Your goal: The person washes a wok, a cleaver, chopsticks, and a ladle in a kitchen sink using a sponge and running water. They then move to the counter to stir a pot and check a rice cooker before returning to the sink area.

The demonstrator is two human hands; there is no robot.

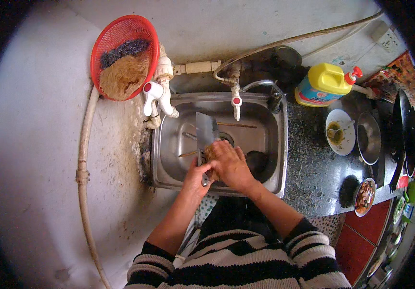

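My left hand [196, 177] grips the handle of a kitchen cleaver [206, 129], whose broad metal blade points away from me over a stainless steel sink [283, 159]. Against the near part of the cleaver, my right hand [229, 164] presses a tan fibrous scrubber [210, 153], mostly hidden under its fingers. Wooden chopsticks [238, 125] and a short metal utensil [189, 136] lie on the sink floor. A dark round thing [257, 162] is in the sink to the right of my right hand.
White taps [236, 103] [155, 95] overhang the sink. A red plastic basket [156, 54] hangs at the left wall. On the granite counter [308, 162] stand a yellow detergent jug [324, 81], a white bowl with a spoon [350, 139], a metal bowl [369, 135] and a food bowl [356, 202].
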